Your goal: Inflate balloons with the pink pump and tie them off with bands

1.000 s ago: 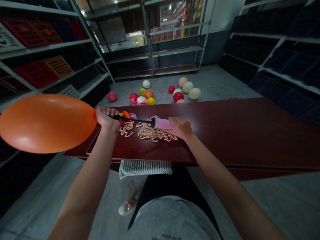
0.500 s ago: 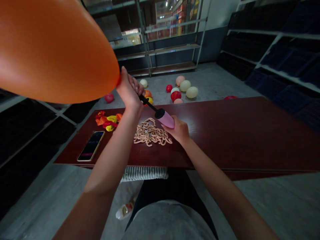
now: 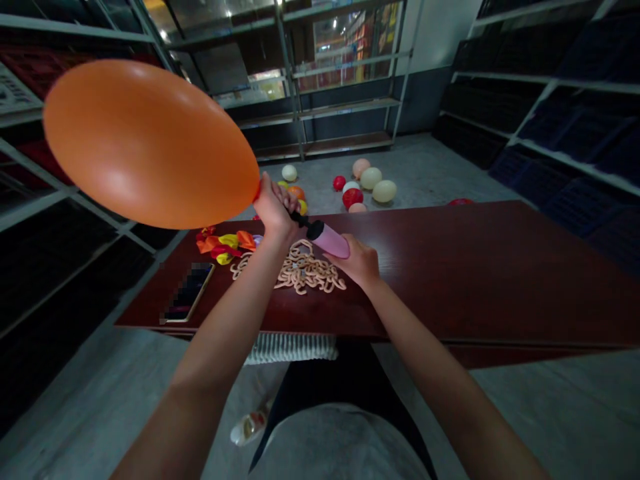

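A large inflated orange balloon (image 3: 150,143) fills the upper left of the head view. My left hand (image 3: 274,207) is closed around its neck and the black end of a hand pump. The pump's pink barrel (image 3: 330,241) is gripped by my right hand (image 3: 361,261), just above the table. Only a short piece of the black rod shows between my left hand and the barrel. Below the pump lies a pile of beige, curled, string-like pieces (image 3: 310,272), partly covered by my left forearm. Limp red, orange and yellow balloons (image 3: 225,247) rest left of it.
A phone (image 3: 189,293) lies at the left end of the dark red table (image 3: 450,267). Behind the table, several inflated balloons (image 3: 371,179) sit on the floor. Metal shelves (image 3: 345,103) stand at the back, with more racks on both sides.
My left hand has moved down and right towards the barrel, so less rod shows. The orange balloon has come with it and more of it is in view. My right hand has barely moved.
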`<state>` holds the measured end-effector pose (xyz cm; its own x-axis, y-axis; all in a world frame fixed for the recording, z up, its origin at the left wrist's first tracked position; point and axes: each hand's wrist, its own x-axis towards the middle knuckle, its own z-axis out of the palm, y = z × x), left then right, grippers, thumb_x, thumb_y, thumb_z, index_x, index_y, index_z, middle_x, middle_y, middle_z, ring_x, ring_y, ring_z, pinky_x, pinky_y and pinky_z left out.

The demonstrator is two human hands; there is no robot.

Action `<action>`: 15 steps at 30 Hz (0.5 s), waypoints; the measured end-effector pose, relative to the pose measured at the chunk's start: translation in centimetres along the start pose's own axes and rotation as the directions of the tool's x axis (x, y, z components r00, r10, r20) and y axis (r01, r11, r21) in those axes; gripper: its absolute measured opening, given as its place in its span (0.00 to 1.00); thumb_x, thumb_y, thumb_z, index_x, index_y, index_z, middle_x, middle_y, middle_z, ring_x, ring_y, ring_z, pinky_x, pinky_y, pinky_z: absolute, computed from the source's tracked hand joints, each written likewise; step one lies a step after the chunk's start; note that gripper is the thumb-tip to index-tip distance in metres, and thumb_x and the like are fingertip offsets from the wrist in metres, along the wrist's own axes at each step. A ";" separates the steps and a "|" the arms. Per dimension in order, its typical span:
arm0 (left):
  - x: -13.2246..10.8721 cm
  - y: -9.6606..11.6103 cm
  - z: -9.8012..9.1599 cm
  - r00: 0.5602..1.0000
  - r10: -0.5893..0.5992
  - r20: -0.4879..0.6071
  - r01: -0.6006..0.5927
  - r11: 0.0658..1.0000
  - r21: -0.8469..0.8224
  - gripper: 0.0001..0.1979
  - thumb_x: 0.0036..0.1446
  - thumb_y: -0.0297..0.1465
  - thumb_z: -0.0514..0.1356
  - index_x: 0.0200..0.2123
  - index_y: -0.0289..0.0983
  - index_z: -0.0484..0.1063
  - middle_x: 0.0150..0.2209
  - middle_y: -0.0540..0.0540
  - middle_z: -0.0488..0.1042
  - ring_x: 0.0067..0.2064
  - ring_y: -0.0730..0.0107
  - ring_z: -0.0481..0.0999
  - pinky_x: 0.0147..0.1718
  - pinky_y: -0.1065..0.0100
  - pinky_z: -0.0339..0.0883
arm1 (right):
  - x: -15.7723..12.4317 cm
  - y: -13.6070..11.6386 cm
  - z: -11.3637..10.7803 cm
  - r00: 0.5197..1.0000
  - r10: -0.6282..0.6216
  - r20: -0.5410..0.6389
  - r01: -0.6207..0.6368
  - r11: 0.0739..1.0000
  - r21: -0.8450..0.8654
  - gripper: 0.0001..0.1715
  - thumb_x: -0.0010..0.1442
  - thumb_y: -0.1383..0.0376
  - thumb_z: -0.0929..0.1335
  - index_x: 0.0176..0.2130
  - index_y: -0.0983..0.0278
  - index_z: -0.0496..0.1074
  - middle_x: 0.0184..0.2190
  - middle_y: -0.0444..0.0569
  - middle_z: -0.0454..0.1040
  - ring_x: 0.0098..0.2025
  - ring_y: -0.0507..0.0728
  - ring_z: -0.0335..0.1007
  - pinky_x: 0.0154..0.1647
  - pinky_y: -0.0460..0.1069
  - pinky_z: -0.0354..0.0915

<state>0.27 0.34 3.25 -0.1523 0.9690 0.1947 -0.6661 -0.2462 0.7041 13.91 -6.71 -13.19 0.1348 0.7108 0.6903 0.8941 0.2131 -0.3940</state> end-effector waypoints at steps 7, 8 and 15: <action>2.1 6.7 -4.9 0.994 0.057 -0.093 -0.059 0.998 -0.030 0.25 0.70 0.33 0.48 0.20 0.39 0.43 0.14 0.55 0.45 0.13 0.77 0.48 0.14 0.69 0.48 | -0.1 -0.6 -0.7 0.992 -0.107 0.072 0.112 0.992 -0.055 0.27 0.57 0.43 0.70 0.43 0.62 0.75 0.36 0.53 0.82 0.36 0.60 0.78 0.35 0.49 0.63; 2.4 7.5 -5.8 0.992 0.062 -0.112 -0.065 0.997 -0.029 0.24 0.69 0.33 0.49 0.20 0.39 0.43 0.14 0.55 0.45 0.14 0.76 0.48 0.15 0.69 0.48 | -0.1 -0.7 -0.6 0.989 -0.122 0.083 0.127 0.990 -0.057 0.27 0.57 0.44 0.71 0.43 0.62 0.75 0.36 0.52 0.82 0.36 0.60 0.78 0.35 0.49 0.63; 3.6 9.8 -10.6 0.972 0.058 -0.229 -0.053 0.998 0.031 0.23 0.67 0.32 0.49 0.20 0.38 0.43 0.14 0.55 0.44 0.14 0.77 0.47 0.16 0.71 0.48 | -0.1 -1.7 0.8 0.967 -0.194 0.167 0.199 0.980 -0.014 0.28 0.56 0.43 0.71 0.44 0.63 0.75 0.36 0.52 0.81 0.37 0.59 0.77 0.36 0.49 0.63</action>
<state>-14.55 1.68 3.64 -0.3538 0.9324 0.0742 -0.6341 -0.2974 0.7138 12.05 -6.60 -13.13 -0.1143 0.7576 0.6427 0.9087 0.3411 -0.2405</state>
